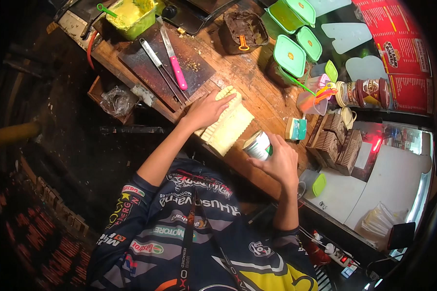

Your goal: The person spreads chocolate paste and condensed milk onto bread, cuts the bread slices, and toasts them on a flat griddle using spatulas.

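Note:
Slabs of pale bread [230,127] with ridged edges lie on the wooden table [266,109] close to its front edge. My left hand [208,109] rests on the bread's far left part, fingers spread over the ridged surface. In my right hand [278,156] is a tin can [258,145], tilted, with its top towards the bread's right end. Up and left of the bread, a pink-handled spatula knife [177,72] and a metal tool with a long slotted shape [156,58] lie on a dark board [200,63].
A yellow spread tub [133,18] stands at the back left, a brown spread tub [244,32] at the back. Green-lidded containers [290,55], a small teal-and-white pack [296,129] and stacked brown boxes [331,145] stand right. A drawer-like wooden box [94,92] holds plastic below the left edge.

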The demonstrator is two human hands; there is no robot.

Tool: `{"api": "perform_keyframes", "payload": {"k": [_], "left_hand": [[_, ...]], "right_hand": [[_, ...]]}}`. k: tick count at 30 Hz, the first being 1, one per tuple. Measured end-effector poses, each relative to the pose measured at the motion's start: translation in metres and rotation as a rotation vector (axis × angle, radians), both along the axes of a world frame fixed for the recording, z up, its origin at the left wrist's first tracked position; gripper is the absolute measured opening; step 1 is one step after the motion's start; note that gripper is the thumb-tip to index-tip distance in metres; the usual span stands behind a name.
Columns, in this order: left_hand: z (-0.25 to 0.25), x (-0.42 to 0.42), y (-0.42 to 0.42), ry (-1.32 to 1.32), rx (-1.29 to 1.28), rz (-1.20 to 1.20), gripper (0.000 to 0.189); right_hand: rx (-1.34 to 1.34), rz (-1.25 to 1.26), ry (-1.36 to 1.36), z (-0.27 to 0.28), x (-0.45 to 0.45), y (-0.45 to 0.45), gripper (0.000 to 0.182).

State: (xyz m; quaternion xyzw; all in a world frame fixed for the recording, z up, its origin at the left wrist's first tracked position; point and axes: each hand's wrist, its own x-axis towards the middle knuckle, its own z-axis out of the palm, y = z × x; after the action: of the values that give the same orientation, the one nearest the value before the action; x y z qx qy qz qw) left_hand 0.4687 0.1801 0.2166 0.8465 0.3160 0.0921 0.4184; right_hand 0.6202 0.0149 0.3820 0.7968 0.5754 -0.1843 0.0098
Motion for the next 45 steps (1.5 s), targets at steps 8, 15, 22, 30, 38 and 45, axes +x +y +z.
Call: {"api": "perform_keyframes", "payload": {"k": [8, 15, 22, 30, 38, 45], "left_hand": [[-0.016, 0.003, 0.0, -0.119, 0.101, -0.005, 0.042], [0.017, -0.01, -0.004, -0.145, 0.078, -0.063, 0.048], [0.062, -0.038, -0.018, -0.207, -0.062, 0.052, 0.049], [0.089, -0.042, -0.025, -0.3, -0.219, 0.138, 0.045], [0.11, -0.019, -0.044, -0.421, -0.341, 0.141, 0.03], [0.079, 0.051, -0.062, -0.361, -0.551, -0.086, 0.023]], "right_hand": [[0.37, -0.129, 0.256, -0.015, 0.007, -0.01, 0.071], [0.627, -0.296, 0.548, -0.086, 0.022, -0.021, 0.073], [0.98, -0.465, 0.687, -0.121, 0.068, 0.018, 0.079], [1.063, -0.755, 0.537, -0.166, 0.107, 0.055, 0.073], [0.767, -0.935, -0.195, -0.155, 0.172, -0.033, 0.051], [0.941, -1.005, 0.233, -0.189, 0.194, -0.049, 0.027]]}}
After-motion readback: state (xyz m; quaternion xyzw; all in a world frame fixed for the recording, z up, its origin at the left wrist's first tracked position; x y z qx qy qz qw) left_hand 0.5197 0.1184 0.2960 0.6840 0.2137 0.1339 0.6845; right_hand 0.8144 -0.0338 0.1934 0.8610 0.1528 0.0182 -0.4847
